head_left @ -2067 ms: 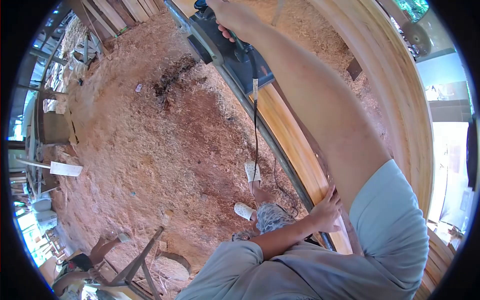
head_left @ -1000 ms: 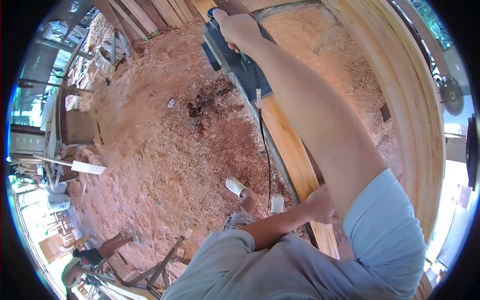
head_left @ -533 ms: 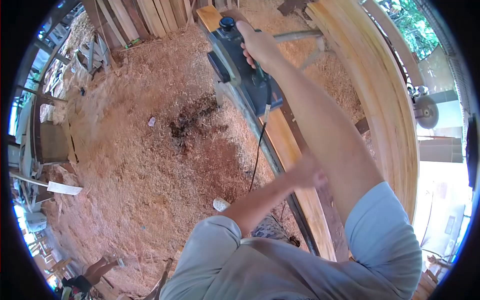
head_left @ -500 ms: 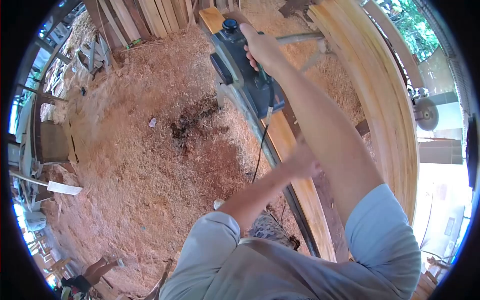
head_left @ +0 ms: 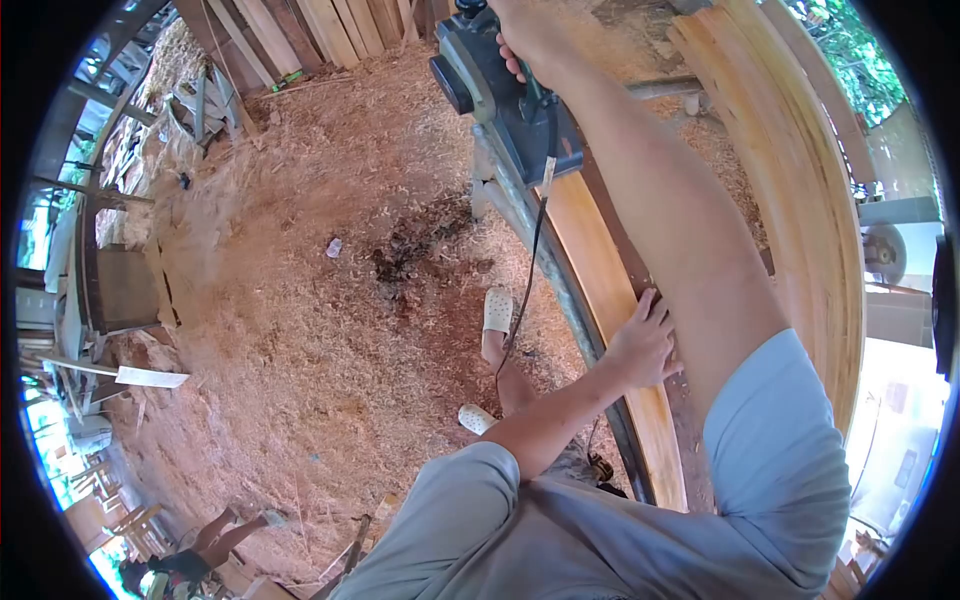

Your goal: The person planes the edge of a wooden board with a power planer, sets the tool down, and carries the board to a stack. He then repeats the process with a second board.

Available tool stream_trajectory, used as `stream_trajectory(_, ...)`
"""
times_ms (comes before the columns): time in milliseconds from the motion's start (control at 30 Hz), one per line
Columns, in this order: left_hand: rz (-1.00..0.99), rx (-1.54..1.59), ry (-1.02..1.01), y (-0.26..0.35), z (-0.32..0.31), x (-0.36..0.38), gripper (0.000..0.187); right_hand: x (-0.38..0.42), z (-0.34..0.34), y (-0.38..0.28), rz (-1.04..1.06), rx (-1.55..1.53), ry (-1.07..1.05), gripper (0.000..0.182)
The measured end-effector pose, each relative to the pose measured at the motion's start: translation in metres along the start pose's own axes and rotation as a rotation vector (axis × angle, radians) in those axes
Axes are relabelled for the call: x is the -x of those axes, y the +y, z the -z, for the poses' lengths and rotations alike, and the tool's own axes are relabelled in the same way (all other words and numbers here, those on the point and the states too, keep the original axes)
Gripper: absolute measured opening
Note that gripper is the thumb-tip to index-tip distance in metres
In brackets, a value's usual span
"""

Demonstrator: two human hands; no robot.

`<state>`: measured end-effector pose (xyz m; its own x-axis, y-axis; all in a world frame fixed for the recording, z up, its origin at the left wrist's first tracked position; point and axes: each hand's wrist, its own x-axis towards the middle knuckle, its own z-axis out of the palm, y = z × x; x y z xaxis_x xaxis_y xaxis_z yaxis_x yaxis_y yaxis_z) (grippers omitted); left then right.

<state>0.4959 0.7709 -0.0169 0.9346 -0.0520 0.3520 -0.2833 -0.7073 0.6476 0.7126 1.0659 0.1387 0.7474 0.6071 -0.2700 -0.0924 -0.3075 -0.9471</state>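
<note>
My right hand [head_left: 530,45] grips the handle of a dark electric planer [head_left: 535,140] at the top centre, its fingers wrapped round it. Under the planer runs a long, pale wooden board [head_left: 585,235], which lies along a metal rail [head_left: 555,275]. Lower down, my left hand [head_left: 642,345] rests on the board near its right edge, fingers apart and holding nothing. A dark cord [head_left: 537,235] hangs from the planer's rear. The planer's front end is cut off by the top of the view.
Thick, stacked planks [head_left: 790,200] stand to the right. Wood shavings [head_left: 270,300] cover the ground. My feet wear pale clogs [head_left: 497,310] left of the rail. Boards [head_left: 330,30] lean at the top. Another person's legs [head_left: 225,540] show at the lower left.
The planer and my right hand have moved up, farther along the board. My left hand, blurred before, now lies on the board. Both pale clogs have come into fuller view.
</note>
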Motion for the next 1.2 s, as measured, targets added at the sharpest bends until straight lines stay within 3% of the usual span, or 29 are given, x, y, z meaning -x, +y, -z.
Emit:
stream_trajectory(233,-0.018,0.095,-0.080,0.001,-0.013,0.008,0.061,-0.045,-0.020,-0.029,0.050,0.008,0.105,0.058)
stream_trajectory(333,0.020,0.235,-0.261,0.001,-0.015,0.009,0.060,-0.058,-0.024,-0.040,0.047,0.019,0.151,0.059)
stream_trajectory(433,0.003,0.256,-0.155,0.002,-0.013,0.010,0.052,-0.072,-0.030,-0.044,0.111,0.013,0.181,0.059)
stream_trajectory(533,0.095,0.572,-0.110,0.004,-0.004,0.012,0.042,-0.092,-0.034,-0.050,0.092,0.006,0.169,0.058)
stream_trajectory(567,0.212,0.841,-0.145,0.005,-0.001,0.013,0.037,-0.098,-0.036,-0.052,0.112,0.018,0.186,0.059)
stream_trajectory(633,0.339,1.096,-0.188,0.006,-0.006,0.017,0.033,-0.114,-0.040,-0.052,0.148,0.015,0.221,0.061)
stream_trajectory(700,0.326,1.087,-0.118,0.001,0.001,0.015,0.032,-0.125,-0.042,-0.044,0.194,0.012,0.241,0.063)
stream_trajectory(767,0.196,0.943,-0.017,-0.001,0.059,-0.002,0.028,-0.135,-0.039,-0.027,0.261,0.168,0.031,0.050)
stream_trajectory(833,0.068,0.765,0.077,-0.017,0.107,-0.003,0.025,-0.140,-0.035,-0.024,0.180,-0.125,-0.197,0.033)
stream_trajectory(900,0.324,0.613,-0.373,-0.047,0.126,0.021,0.023,-0.142,-0.032,-0.023,0.078,-0.241,-0.292,0.023)
stream_trajectory(967,0.429,0.314,-0.004,-0.084,0.149,0.087,0.028,-0.140,-0.030,-0.021,0.133,-0.083,-0.214,0.018)
stream_trajectory(1000,0.691,0.403,-0.004,-0.094,0.186,0.109,0.027,-0.131,-0.028,-0.022,0.144,-0.053,-0.203,0.016)
stream_trajectory(1033,0.895,0.203,0.007,-0.109,0.210,0.138,0.029,-0.120,-0.023,-0.023,0.154,-0.019,-0.173,0.015)
stream_trajectory(1067,0.963,0.060,0.014,-0.127,0.233,0.174,0.027,-0.110,-0.020,-0.017,0.164,-0.086,-0.153,0.014)
stream_trajectory(1100,1.152,0.011,0.130,-0.131,0.260,0.201,0.027,-0.097,-0.016,-0.009,0.167,-0.145,-0.125,0.014)
stream_trajectory(1133,1.182,-0.188,0.108,-0.161,0.268,0.253,0.024,-0.069,-0.012,-0.008,0.187,-0.141,-0.070,0.015)
stream_trajectory(1167,1.007,-0.088,0.554,-0.184,0.265,0.304,0.025,-0.038,-0.004,-0.006,0.213,-0.129,-0.004,0.019)
stream_trajectory(1200,1.074,-0.138,0.561,-0.211,0.279,0.348,0.023,-0.007,0.002,-0.004,0.235,-0.195,0.045,0.023)
